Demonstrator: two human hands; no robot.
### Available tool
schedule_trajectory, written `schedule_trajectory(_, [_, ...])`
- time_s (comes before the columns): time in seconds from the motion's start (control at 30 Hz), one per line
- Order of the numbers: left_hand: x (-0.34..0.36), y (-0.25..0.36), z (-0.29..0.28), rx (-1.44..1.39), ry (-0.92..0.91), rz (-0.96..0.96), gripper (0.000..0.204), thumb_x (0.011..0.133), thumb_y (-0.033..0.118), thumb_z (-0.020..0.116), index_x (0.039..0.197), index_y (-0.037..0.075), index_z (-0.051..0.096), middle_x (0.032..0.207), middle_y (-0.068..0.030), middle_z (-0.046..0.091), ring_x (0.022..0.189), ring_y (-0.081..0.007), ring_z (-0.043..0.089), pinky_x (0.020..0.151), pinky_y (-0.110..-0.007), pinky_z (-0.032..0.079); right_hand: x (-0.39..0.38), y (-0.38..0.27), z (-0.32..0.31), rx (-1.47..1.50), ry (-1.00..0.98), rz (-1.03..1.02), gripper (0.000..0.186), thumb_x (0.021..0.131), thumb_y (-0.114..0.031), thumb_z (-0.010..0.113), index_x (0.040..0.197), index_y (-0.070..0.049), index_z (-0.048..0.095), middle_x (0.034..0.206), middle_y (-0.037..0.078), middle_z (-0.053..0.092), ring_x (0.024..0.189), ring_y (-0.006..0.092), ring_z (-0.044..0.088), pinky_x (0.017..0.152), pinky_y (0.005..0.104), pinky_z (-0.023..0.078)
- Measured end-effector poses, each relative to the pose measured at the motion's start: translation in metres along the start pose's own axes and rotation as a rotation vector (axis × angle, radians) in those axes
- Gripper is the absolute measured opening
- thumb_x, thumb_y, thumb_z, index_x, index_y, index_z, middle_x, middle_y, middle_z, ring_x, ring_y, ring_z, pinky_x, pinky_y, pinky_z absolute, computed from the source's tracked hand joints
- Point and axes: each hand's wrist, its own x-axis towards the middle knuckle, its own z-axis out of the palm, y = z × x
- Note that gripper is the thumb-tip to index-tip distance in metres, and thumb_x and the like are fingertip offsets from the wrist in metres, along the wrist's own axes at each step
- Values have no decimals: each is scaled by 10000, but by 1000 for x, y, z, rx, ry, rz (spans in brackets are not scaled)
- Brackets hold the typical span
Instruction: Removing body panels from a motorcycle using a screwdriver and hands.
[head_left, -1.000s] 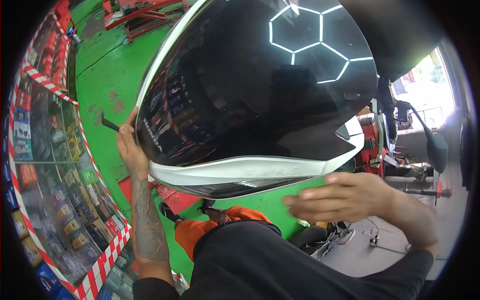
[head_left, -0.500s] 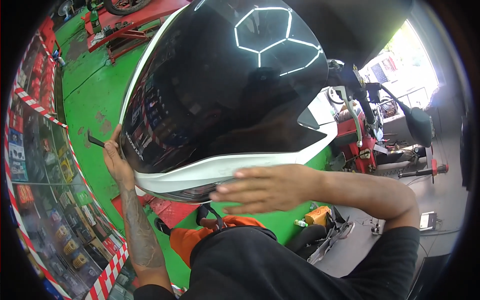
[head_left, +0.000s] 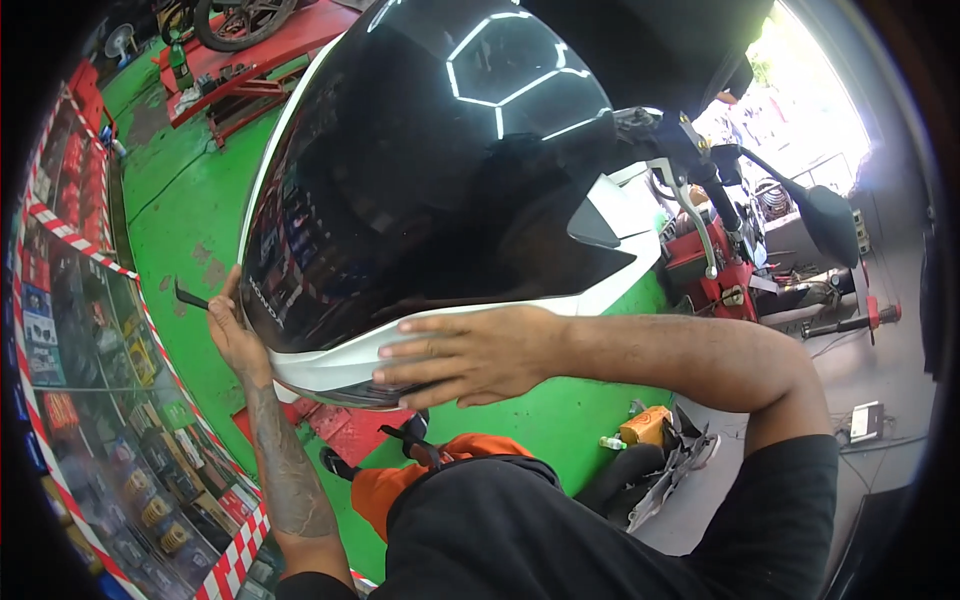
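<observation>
A glossy black motorcycle front panel [head_left: 420,220] with white lower trim [head_left: 610,265] fills the upper middle, reflecting hexagonal lights. My left hand [head_left: 237,340] is closed around a thin black hooked tool [head_left: 190,295], against the panel's left end. My right hand [head_left: 470,355] lies with fingers spread across the white trim and darker lower strip near that end. Just right of the panel are the handlebar with a silver lever [head_left: 700,225] and a black mirror [head_left: 830,225].
A glass display cabinet [head_left: 85,390] with striped edging lines the left. A red lift [head_left: 235,80] carrying a wheel stands at the back on green floor [head_left: 175,200]. Loose panels [head_left: 670,470] and a yellow container [head_left: 645,425] lie low at right, near a bright doorway.
My right hand has moved left and up onto the trim, its fingers now resting there. The panel, handlebar and surroundings have shifted leftward in view. My left hand keeps the tool.
</observation>
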Motion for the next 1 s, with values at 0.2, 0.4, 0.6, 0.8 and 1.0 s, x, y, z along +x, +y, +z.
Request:
schedule_trajectory(0.2, [-7, 5, 7, 89, 13, -62, 412, 1165, 380, 261, 1008, 32, 417, 1417, -275, 590, 1372, -338, 528, 1201, -441, 369, -16, -31, -58, -153, -107, -134, 561, 1048, -377, 445, 1584, -218, 398, 1733, 58, 226, 1620, 228, 112, 1331, 482, 19])
schedule_trajectory(0.4, [2, 0, 18, 31, 19, -38, 368, 1165, 360, 298, 1007, 52, 423, 1395, -246, 620, 1329, -287, 540, 1195, -421, 354, -43, 7, -61, -267, -361, -43, 584, 1065, -495, 395, 1587, -231, 388, 1736, 55, 203, 1619, 257, 108, 1327, 505, 22])
schedule_trajectory(0.6, [-2, 4, 7, 21, 60, 7, 356, 1165, 355, 311, 978, 68, 409, 1385, -247, 632, 1315, -260, 533, 1194, -406, 334, -26, 9, -38, -275, -245, -4, 622, 1045, -521, 437, 1591, -231, 373, 1733, 63, 207, 1613, 272, 126, 1331, 501, 33])
schedule_trajectory(0.8, [-26, 18, -1, 205, -33, -40, 331, 1165, 305, 322, 982, 61, 451, 1437, -214, 624, 1330, -227, 526, 1179, -364, 327, 47, -37, 35, -136, -21, 121, 619, 1028, -553, 454, 1553, -224, 434, 1692, 64, 314, 1579, 251, 253, 1331, 468, 97])
schedule_trajectory(1.0, [-90, 36, -97, 108, -57, -311, 317, 1145, 264, 415, 934, 49, 513, 1189, -152, 730, 1066, -181, 639, 961, -331, 476, 129, -61, 58, 42, 308, 425, 470, 963, -334, 647, 1409, -195, 606, 1470, 46, 592, 1420, 196, 503, 1265, 474, 272])
